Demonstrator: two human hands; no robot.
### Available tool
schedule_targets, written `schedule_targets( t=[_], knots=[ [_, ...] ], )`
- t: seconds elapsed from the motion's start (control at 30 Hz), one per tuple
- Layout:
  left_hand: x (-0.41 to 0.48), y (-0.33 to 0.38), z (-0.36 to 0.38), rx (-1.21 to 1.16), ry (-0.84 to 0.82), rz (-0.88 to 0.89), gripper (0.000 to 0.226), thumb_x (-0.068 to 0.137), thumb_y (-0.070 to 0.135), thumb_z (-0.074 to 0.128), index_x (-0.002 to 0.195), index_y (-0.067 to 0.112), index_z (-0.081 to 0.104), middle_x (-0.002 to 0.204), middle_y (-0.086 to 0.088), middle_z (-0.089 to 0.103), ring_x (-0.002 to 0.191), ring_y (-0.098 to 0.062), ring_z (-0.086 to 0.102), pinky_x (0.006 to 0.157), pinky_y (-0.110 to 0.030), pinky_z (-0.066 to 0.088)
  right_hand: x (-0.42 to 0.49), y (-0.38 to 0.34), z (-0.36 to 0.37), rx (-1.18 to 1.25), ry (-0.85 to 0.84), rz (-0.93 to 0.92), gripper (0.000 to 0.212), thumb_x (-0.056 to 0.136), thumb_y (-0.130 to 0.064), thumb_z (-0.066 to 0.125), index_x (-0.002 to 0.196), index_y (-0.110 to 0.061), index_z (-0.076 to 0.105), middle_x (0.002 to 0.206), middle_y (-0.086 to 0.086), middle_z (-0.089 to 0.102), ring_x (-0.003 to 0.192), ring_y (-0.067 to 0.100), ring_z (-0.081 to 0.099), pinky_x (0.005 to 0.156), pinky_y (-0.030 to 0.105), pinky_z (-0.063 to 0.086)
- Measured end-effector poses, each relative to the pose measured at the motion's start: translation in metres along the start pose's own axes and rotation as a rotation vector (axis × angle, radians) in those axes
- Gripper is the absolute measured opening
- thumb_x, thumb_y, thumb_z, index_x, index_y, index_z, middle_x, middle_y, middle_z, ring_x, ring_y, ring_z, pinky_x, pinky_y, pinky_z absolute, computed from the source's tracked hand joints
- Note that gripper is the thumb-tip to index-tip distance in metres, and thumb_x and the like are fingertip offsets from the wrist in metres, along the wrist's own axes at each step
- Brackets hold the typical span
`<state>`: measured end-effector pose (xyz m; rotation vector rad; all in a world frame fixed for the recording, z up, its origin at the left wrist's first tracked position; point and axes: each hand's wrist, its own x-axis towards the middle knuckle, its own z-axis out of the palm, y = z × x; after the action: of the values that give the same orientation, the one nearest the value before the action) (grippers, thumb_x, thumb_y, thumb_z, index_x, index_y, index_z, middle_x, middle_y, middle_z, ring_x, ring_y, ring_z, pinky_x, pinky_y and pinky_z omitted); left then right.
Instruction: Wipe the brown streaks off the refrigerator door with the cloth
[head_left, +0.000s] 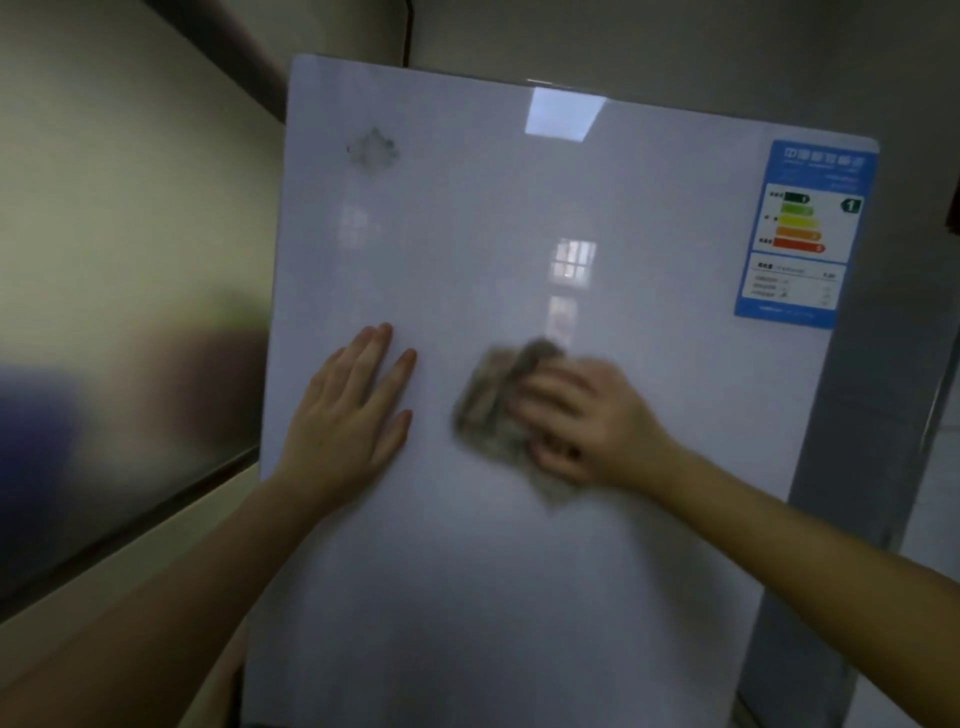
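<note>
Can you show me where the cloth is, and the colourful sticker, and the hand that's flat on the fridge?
cloth (488, 413): head view, its crumpled uncovered part.
sticker (797, 224): head view, its coloured bars.
left hand (345, 421): head view, the back of the hand.

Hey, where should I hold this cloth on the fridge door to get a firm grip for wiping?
Probably its right half, coming from the right: the right hand holds that part of the cloth against the flat, upright refrigerator door, and its bunched left part juts out free.
</note>
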<state>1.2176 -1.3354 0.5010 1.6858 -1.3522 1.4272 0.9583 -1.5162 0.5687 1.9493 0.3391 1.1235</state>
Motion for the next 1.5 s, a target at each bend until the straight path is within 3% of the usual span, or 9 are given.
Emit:
schedule_targets(
  t=[0.2, 0.33, 0.43, 0.53, 0.83, 0.9, 1.07, 1.13, 1.5],
  knots=[
    [-0.002, -0.002, 0.001, -0.047, 0.033, -0.013, 0.06, 0.101, 0.041, 0.042, 0.152, 0.01, 0.041, 0.163, -0.018, 0.03, 0.15, -0.035, 0.032, 0.12, -0.049, 0.03, 0.049, 0.033, -0.01, -0.087, 0.187, 0.494, 0.041, 0.083, -0.03, 0.073, 0.121, -0.014, 0.072, 0.128, 0.01, 0.066, 0.124, 0.035, 0.053, 0.099, 0.045, 0.041],
    [-0.017, -0.014, 0.001, -0.093, 0.047, -0.151, 0.062, 0.1, 0.044, 0.041, 0.154, 0.013, 0.036, 0.164, -0.016, 0.027, 0.152, -0.034, 0.028, 0.121, -0.047, 0.027, 0.037, -0.013, 0.012, -0.029, 0.118, 0.318, 0.037, 0.085, -0.033, 0.071, 0.118, -0.016, 0.074, 0.127, 0.012, 0.068, 0.12, 0.038, 0.058, 0.098, 0.048, 0.046],
    [-0.031, -0.024, 0.002, -0.076, 0.054, -0.121, 0.062, 0.1, 0.043, 0.043, 0.153, 0.011, 0.036, 0.164, -0.017, 0.028, 0.151, -0.034, 0.029, 0.121, -0.045, 0.027, 0.027, -0.055, 0.032, 0.071, -0.036, 0.005, 0.032, 0.088, -0.034, 0.069, 0.115, -0.018, 0.075, 0.125, 0.011, 0.07, 0.119, 0.035, 0.063, 0.097, 0.045, 0.049],
    [-0.041, -0.034, 0.003, -0.057, 0.059, -0.079, 0.06, 0.1, 0.04, 0.046, 0.151, 0.008, 0.04, 0.163, -0.018, 0.03, 0.15, -0.034, 0.032, 0.121, -0.043, 0.03, 0.035, -0.064, 0.039, 0.108, -0.092, -0.108, 0.028, 0.091, -0.033, 0.066, 0.113, -0.018, 0.075, 0.123, 0.009, 0.07, 0.119, 0.032, 0.064, 0.096, 0.044, 0.051],
    [-0.052, -0.048, -0.002, -0.016, 0.017, -0.073, 0.059, 0.103, 0.043, 0.041, 0.152, 0.009, 0.041, 0.166, -0.013, 0.024, 0.154, -0.027, 0.024, 0.128, -0.029, 0.009, 0.118, -0.015, 0.03, -0.001, 0.16, 0.379, 0.04, 0.083, -0.031, 0.073, 0.12, -0.016, 0.073, 0.127, 0.009, 0.067, 0.122, 0.036, 0.056, 0.097, 0.046, 0.044],
    [-0.057, -0.051, -0.001, -0.018, 0.012, -0.088, 0.06, 0.103, 0.043, 0.042, 0.153, 0.009, 0.04, 0.166, -0.013, 0.025, 0.153, -0.028, 0.026, 0.128, -0.03, 0.012, 0.113, -0.027, 0.037, 0.004, 0.133, 0.333, 0.04, 0.084, -0.032, 0.073, 0.121, -0.016, 0.073, 0.128, 0.011, 0.066, 0.123, 0.036, 0.055, 0.098, 0.047, 0.044],
    [-0.076, -0.052, -0.001, -0.037, 0.022, -0.114, 0.061, 0.1, 0.04, 0.048, 0.151, 0.007, 0.042, 0.163, -0.018, 0.028, 0.151, -0.032, 0.03, 0.122, -0.041, 0.03, 0.063, -0.078, 0.052, 0.119, -0.093, -0.173, 0.03, 0.089, -0.033, 0.068, 0.115, -0.018, 0.073, 0.125, 0.009, 0.069, 0.12, 0.033, 0.062, 0.096, 0.044, 0.051],
    [-0.082, -0.05, -0.002, -0.056, 0.018, -0.128, 0.061, 0.1, 0.04, 0.048, 0.151, 0.006, 0.042, 0.163, -0.018, 0.029, 0.151, -0.033, 0.03, 0.121, -0.041, 0.031, 0.056, -0.078, 0.048, 0.126, -0.126, -0.238, 0.028, 0.09, -0.034, 0.067, 0.113, -0.019, 0.074, 0.124, 0.008, 0.07, 0.119, 0.031, 0.063, 0.097, 0.043, 0.051],
    [-0.12, -0.05, 0.008, -0.096, 0.068, -0.188, 0.056, 0.098, 0.035, 0.05, 0.144, 0.004, 0.051, 0.156, -0.022, 0.04, 0.145, -0.037, 0.04, 0.115, -0.044, 0.038, 0.179, 0.009, 0.032, -0.054, 0.167, 0.419, 0.041, 0.083, -0.033, 0.072, 0.121, -0.017, 0.071, 0.127, 0.009, 0.065, 0.122, 0.035, 0.053, 0.094, 0.043, 0.042]
  ],
)
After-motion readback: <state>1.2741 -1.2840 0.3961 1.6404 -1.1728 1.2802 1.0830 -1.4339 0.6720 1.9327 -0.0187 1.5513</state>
